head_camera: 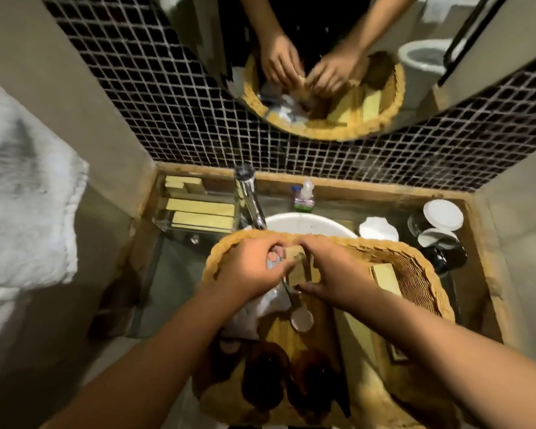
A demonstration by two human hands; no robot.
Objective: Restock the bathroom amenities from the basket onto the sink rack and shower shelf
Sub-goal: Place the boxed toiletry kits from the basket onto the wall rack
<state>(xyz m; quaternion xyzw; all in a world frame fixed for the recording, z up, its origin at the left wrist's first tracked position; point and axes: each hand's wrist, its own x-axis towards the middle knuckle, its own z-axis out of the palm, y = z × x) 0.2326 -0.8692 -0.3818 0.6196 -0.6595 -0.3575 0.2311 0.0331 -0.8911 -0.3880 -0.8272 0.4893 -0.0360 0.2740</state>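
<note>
The left hand (251,269) and right hand (341,274) together pinch a small box (296,263) above the basket (384,246) on the tabletop (174,274); behind the basket, faucet (250,199), mosaic wall (198,119), mirror (421,97)

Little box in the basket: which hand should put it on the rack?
Probably the left hand. Both hands hold the little box in the basket, but the rack stands left of the tap, on the left hand's side. The right hand would have to reach across.
</note>
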